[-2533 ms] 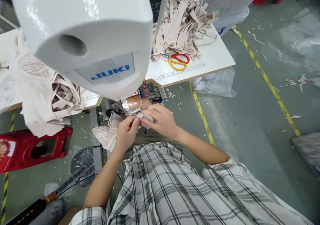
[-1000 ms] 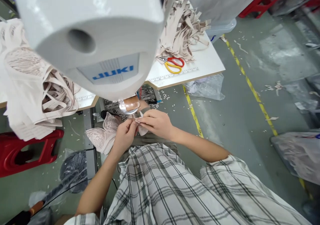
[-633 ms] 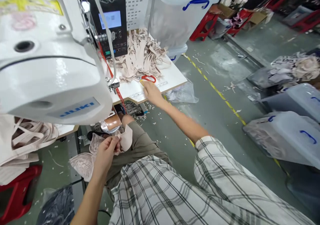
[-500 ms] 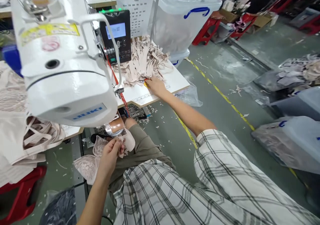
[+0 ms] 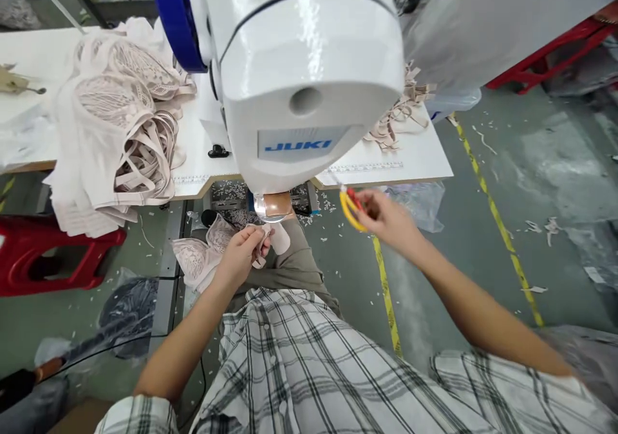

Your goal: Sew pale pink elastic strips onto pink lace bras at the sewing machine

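Note:
My left hand (image 5: 248, 247) pinches the edge of a pale pink lace bra (image 5: 196, 257), just below the sewing machine's copper-coloured arm end (image 5: 277, 205). One lace cup hangs to the left of the hand, and a smooth pale piece (image 5: 280, 238) shows to its right. Away to the right, my right hand (image 5: 383, 218) is closed around scissors (image 5: 353, 210) with yellow and red handles. Their blades point up and left, past the table's front edge, and look blurred. The white sewing machine head (image 5: 309, 67) looms above both hands.
Several pale bras lie heaped (image 5: 120, 118) on the white table (image 5: 193, 131) at left. Loose straps (image 5: 386, 128) lie behind the machine at right. A red stool (image 5: 62, 254) stands at lower left. Another person's dark sleeve (image 5: 17, 389) shows at the left edge.
My right hand has lifted the scissors off the table by the strap pile and brought them toward me, over the front edge. My left hand still holds the bra. The view has swung left.

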### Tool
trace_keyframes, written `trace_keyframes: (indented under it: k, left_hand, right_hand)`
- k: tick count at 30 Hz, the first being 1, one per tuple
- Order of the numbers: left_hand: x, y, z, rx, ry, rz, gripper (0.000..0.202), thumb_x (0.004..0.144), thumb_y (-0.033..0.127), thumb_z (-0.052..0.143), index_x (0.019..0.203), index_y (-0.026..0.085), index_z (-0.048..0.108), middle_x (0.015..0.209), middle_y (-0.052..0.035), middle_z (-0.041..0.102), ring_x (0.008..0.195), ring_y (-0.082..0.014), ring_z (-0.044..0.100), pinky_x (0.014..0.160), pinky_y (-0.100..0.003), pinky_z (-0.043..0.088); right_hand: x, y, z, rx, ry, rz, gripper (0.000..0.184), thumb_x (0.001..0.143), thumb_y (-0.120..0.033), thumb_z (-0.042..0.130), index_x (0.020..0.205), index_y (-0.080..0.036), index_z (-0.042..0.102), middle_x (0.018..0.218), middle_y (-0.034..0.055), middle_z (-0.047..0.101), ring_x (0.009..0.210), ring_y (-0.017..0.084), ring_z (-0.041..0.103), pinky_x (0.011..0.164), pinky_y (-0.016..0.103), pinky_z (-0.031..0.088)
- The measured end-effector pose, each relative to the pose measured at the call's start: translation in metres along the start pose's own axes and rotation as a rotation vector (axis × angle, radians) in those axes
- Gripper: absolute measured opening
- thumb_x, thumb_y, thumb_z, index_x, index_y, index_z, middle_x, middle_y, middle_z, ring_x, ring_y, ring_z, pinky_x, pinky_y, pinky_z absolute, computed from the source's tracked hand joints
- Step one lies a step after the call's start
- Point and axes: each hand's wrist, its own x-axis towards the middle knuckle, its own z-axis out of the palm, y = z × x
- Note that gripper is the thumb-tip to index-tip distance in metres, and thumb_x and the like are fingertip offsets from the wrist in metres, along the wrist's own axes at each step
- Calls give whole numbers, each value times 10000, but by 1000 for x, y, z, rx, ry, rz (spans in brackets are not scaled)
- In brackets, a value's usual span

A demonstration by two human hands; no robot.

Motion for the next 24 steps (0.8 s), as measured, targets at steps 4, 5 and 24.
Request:
trace_keyframes:
  k: [4,5,24]
  left_hand:
    - [3,-2,0,14,5,15,295,821,442,671,752,166,594,701,12,571,587,-78,482,534,-196,404]
    - [4,-3,0,41,14,23,291,831,442,660,756,166,603,702,11,575,587,-78,483,538,-197,403]
    - [3,-2,-5,173,-14,46,200,845,323,572,714,174,594,706,5,559,542,-79,398,505,-230,316]
  right_hand:
    - [-69,-41,21,59,-209,-210,424,828,-381,645,1218,-246,547,1136,97,657,744,193,613,633,332,494]
    - [-75,-51,25,45,-228,-254,436,811,-380,669,1211,-250,551,1177,102,648,756,195,615,647,343,504]
    - [-61,-72,42,59,-324,-245,330,931,-363,538,1238,-245,555,881,43,678,701,191,626,605,315,452]
